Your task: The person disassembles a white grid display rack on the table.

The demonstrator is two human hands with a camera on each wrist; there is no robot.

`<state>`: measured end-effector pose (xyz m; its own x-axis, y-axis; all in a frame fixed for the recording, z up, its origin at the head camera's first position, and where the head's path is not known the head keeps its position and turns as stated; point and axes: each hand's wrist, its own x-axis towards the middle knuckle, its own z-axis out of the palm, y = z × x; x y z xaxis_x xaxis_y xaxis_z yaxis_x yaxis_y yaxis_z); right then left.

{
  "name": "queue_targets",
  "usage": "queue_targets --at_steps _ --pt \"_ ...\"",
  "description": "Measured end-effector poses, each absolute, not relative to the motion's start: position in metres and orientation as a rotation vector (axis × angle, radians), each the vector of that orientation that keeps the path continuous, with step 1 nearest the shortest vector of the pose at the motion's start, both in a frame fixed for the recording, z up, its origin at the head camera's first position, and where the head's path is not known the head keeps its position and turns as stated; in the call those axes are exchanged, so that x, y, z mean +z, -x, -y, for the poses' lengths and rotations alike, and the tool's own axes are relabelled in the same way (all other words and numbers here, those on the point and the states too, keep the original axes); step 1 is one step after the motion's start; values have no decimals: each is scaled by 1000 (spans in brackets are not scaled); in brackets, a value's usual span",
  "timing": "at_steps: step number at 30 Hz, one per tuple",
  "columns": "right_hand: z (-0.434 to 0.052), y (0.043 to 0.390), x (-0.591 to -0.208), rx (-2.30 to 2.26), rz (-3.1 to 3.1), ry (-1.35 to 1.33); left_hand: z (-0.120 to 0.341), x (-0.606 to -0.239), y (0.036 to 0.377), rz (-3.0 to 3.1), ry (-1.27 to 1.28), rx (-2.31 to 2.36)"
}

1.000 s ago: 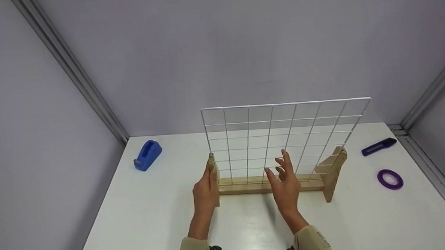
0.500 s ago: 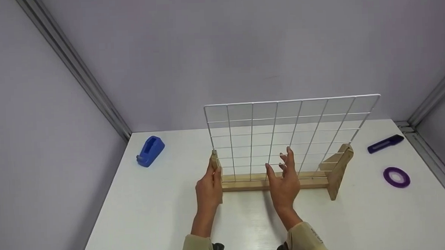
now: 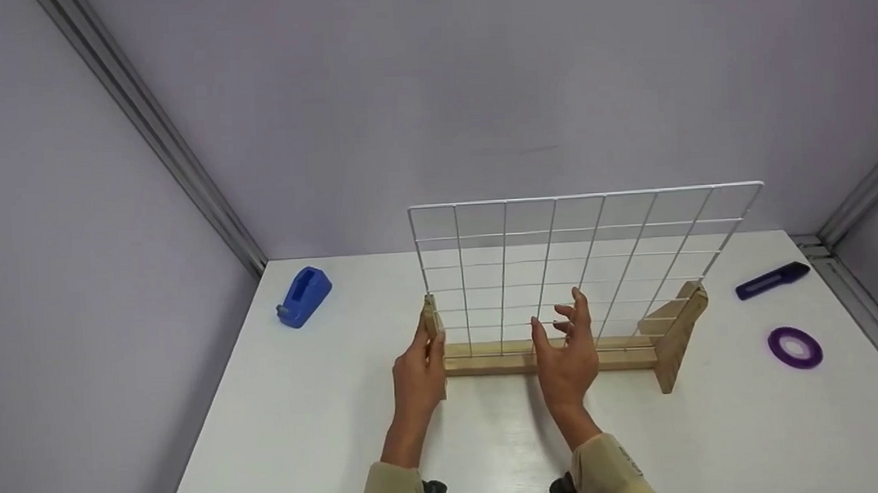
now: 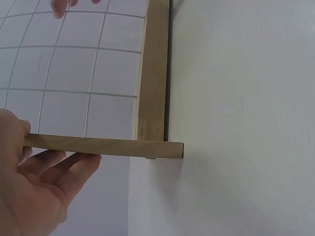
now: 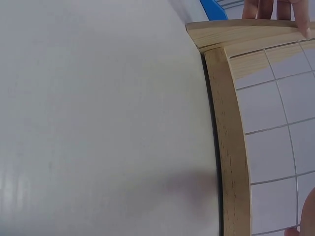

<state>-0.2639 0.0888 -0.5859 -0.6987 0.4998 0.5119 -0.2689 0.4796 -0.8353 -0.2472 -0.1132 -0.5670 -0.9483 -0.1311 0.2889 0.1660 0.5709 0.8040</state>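
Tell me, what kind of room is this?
Probably a small craft or test booth. A bare white table sits boxed in by plain grey walls. On it are a wire grid in a wooden stand, a blue tape dispenser and a purple tape roll.

- The white table (image 3: 306, 430) carries all items; its far edge meets a grey wall, and grey walls flank both sides.
- A wooden stand (image 3: 555, 360) rests on the table near the centre; a white wire grid panel (image 3: 588, 262) stands upright in it.
- A blue tape dispenser (image 3: 304, 296) lies at the far left corner.
- A dark blue utility knife (image 3: 772, 280) lies near the far right corner.
- A purple tape roll (image 3: 794, 347) lies flat, nearer than the knife, well apart from the stand.
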Motion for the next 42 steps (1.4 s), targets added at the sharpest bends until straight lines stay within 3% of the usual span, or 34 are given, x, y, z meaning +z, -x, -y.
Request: queue_targets --at_steps 42 --pt "-86 263 -577 1337 1986 260 115 -570 248 2480 44 -1318"
